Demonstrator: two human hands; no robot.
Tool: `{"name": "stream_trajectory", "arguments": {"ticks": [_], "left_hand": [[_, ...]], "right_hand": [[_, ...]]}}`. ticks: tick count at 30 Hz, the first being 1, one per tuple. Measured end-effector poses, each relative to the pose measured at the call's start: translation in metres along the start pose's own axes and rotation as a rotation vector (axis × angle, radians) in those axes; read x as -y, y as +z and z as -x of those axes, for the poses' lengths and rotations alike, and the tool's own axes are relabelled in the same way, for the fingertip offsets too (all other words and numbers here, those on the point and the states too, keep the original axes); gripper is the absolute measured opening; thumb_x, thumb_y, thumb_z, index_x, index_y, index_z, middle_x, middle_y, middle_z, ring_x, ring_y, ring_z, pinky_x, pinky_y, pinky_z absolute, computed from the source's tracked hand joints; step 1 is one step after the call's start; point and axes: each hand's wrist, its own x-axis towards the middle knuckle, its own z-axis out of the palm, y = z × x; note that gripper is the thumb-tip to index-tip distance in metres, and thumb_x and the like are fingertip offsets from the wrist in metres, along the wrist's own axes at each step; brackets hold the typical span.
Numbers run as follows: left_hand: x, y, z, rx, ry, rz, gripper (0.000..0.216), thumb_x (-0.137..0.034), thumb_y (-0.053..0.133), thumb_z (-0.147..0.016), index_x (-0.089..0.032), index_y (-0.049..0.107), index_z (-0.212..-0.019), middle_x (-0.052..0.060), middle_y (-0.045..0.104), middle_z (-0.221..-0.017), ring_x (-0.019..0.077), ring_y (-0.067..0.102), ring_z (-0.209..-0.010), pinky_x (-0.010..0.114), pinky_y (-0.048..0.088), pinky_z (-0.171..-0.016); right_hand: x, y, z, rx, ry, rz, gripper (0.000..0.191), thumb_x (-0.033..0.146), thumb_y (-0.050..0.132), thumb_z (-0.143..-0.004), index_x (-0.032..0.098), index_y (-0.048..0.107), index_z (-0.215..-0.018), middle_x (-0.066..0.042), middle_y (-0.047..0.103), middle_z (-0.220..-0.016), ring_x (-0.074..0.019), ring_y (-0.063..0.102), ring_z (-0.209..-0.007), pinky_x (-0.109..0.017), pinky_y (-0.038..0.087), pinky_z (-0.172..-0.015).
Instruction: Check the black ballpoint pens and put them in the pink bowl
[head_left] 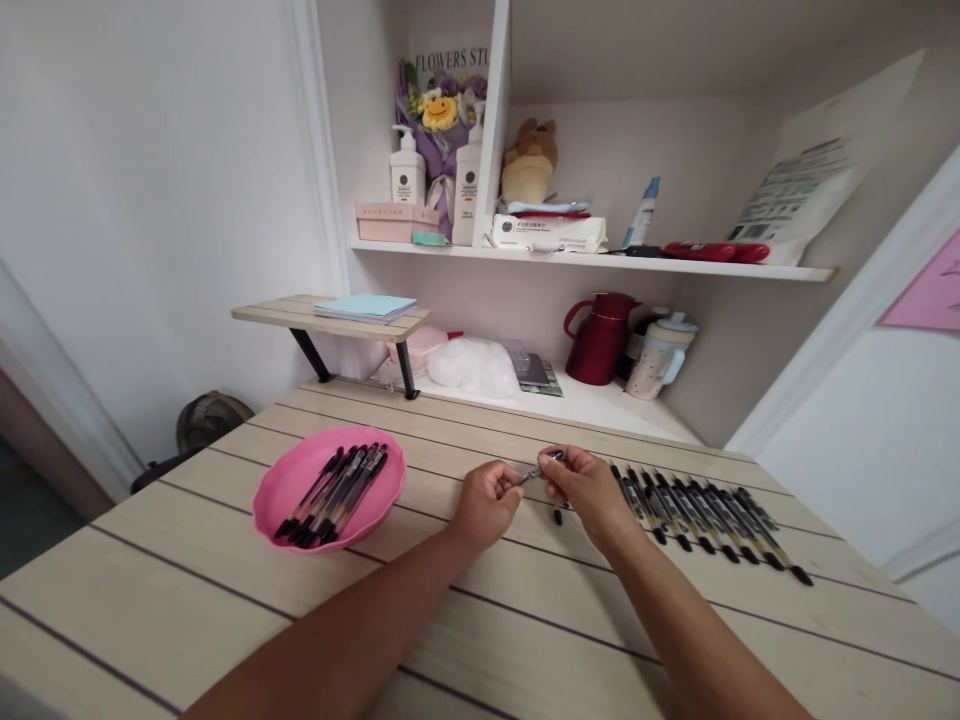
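Above the middle of the table, a pen (531, 473) is held between both hands. My left hand (487, 500) pinches its lower-left end. The fingers of my right hand (586, 490) close round its dark upper-right end. A small black piece, perhaps a pen cap (558, 517), lies on the table just under my right hand. Right of that hand is a row of several black-ended pens (697, 515), side by side and slanting. To the left, a pink scalloped plate (274, 490) holds several more pens (337, 495).
The slatted wooden table (420, 620) carries a small raised shelf (277, 312) at its back left, with blue paper (365, 307) on it. Behind stand a red jug (600, 340) and a pale tumbler (660, 357). A white shelf (645, 263) with bottles and boxes spans above.
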Motion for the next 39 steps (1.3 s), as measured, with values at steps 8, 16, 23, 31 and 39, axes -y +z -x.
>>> {"name": "stream_trajectory", "arguments": {"ticks": [8,16,23,31,39], "left_hand": [[-0.051,-0.026,-0.019,-0.224,0.139,-0.408,0.005,-0.02,0.062,-0.061,-0.019,0.06,-0.065,0.0,0.057,-0.068,0.0121,0.05,-0.061,0.022,0.035,-0.057],[-0.128,-0.136,0.003,-0.188,-0.052,-1.265,0.016,-0.029,0.052,-0.071,-0.019,0.064,-0.068,0.004,0.064,-0.067,0.0167,0.054,-0.065,0.025,0.031,-0.057],[-0.106,-0.176,0.033,-0.16,-0.422,-1.489,0.016,-0.026,0.051,-0.068,-0.017,0.064,-0.065,0.01,0.066,-0.068,0.0198,0.058,-0.064,0.025,0.033,-0.055],[-0.107,-0.147,0.024,-0.181,-0.191,-1.363,0.023,-0.037,0.052,-0.07,-0.017,0.062,-0.071,0.01,0.065,-0.073,0.0205,0.058,-0.07,0.027,0.036,-0.06],[-0.05,-0.014,0.009,0.116,-0.4,-0.022,0.015,-0.025,0.059,-0.066,-0.013,0.059,-0.076,0.0,0.055,-0.055,0.0082,0.048,-0.046,0.021,0.036,-0.047]], "right_hand": [[0.024,-0.033,-0.005,-0.202,-0.066,-0.012,0.037,0.052,0.058,-0.066,0.016,0.059,-0.076,0.0,0.059,-0.062,-0.0069,0.048,-0.042,-0.019,0.03,-0.037],[0.036,-0.054,-0.005,-0.285,-0.105,-0.022,0.031,0.048,0.061,-0.065,0.017,0.06,-0.072,-0.001,0.057,-0.06,-0.0072,0.047,-0.043,-0.02,0.031,-0.038],[0.043,-0.05,0.0,-0.269,-0.11,0.06,0.02,0.044,0.058,-0.069,0.024,0.059,-0.065,-0.004,0.057,-0.061,-0.0125,0.045,-0.047,-0.028,0.029,-0.041],[0.049,-0.071,-0.004,-0.286,-0.166,0.343,0.028,0.048,0.046,-0.074,0.022,0.055,-0.071,-0.006,0.062,-0.068,-0.0151,0.052,-0.051,-0.028,0.036,-0.045],[0.013,-0.014,0.013,-0.024,-0.013,1.41,0.028,0.031,0.047,-0.077,0.012,0.065,-0.084,-0.017,0.066,-0.088,-0.0249,0.063,-0.081,-0.032,0.044,-0.066]]}}
